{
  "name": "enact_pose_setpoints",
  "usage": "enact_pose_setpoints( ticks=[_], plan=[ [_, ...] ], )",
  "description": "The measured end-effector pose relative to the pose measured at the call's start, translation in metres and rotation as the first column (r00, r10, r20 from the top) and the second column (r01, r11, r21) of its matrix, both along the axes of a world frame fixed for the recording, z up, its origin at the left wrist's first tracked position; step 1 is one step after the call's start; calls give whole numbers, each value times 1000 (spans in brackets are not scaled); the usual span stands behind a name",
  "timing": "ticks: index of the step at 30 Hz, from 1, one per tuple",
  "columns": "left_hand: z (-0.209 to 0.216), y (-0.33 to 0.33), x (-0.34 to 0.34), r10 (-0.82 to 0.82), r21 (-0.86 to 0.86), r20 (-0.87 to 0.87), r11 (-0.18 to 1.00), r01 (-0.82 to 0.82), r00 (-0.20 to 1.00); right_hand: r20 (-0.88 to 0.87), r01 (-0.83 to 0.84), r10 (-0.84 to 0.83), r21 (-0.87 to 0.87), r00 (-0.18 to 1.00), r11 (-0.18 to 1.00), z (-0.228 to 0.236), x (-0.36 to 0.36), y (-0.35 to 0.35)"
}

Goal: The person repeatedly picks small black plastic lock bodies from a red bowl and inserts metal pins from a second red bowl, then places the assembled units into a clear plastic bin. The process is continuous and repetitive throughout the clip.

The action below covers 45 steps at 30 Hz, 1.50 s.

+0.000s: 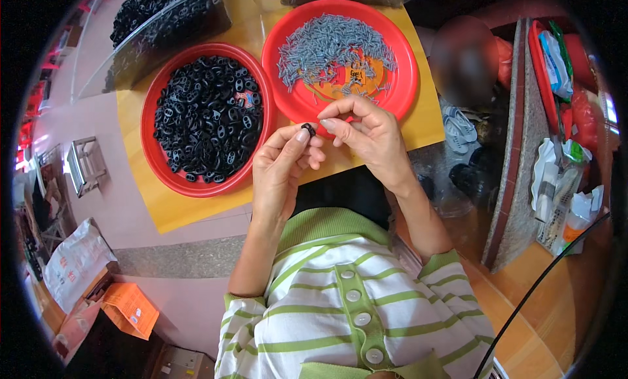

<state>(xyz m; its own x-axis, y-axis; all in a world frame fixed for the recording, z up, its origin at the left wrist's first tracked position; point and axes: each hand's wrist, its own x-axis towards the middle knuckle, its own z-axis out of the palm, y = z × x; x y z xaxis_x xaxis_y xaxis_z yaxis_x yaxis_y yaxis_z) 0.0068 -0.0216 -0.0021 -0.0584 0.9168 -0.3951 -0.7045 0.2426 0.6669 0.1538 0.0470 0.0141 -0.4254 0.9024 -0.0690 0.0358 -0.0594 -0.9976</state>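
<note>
Left hand [281, 166] with fingers clamped on a small black ring [307, 128], right hand [366, 133] fingers pinched together just beside the ring, both above the yellow desk [196, 209], ring just below the red plate of grey pins [307, 104] (plate of black rings [163, 163] left of it).

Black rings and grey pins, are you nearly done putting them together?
Not nearly, by the look of it. No finished pieces show anywhere. In hand: the left hand pinches one small black ring while the right hand meets it with its fingertips. Left: the red plate of black rings is heaped full, and the red plate of grey pins holds a big pile.
</note>
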Motion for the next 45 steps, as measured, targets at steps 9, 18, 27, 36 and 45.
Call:
enact_pose_setpoints(
  ticks=[9, 18, 27, 36, 45],
  plan=[
    [-14, -1, 5, -2, -48, -114, 999, -4, 994, 460, -103, -176, 519, 870, 848, -11, -1, 26],
    [-14, -2, 7, -30, -59, -135, 998, 22, 990, 557, -296, -167, 645, 814, 705, -18, -16, 50],
    [-15, -2, 6, -35, -58, -119, 998, 29, 992, 664, -390, -119, 564, 738, 728, -13, -21, 58],
    [-17, -5, 5, -5, -24, -118, 1000, 2, 993, 623, -283, -123, 511, 772, 812, -4, -13, 39],
    [-17, -2, 6, -20, -36, -157, 999, 14, 987, 608, -305, -156, 584, 779, 752, -10, -12, 43]
  ],
)
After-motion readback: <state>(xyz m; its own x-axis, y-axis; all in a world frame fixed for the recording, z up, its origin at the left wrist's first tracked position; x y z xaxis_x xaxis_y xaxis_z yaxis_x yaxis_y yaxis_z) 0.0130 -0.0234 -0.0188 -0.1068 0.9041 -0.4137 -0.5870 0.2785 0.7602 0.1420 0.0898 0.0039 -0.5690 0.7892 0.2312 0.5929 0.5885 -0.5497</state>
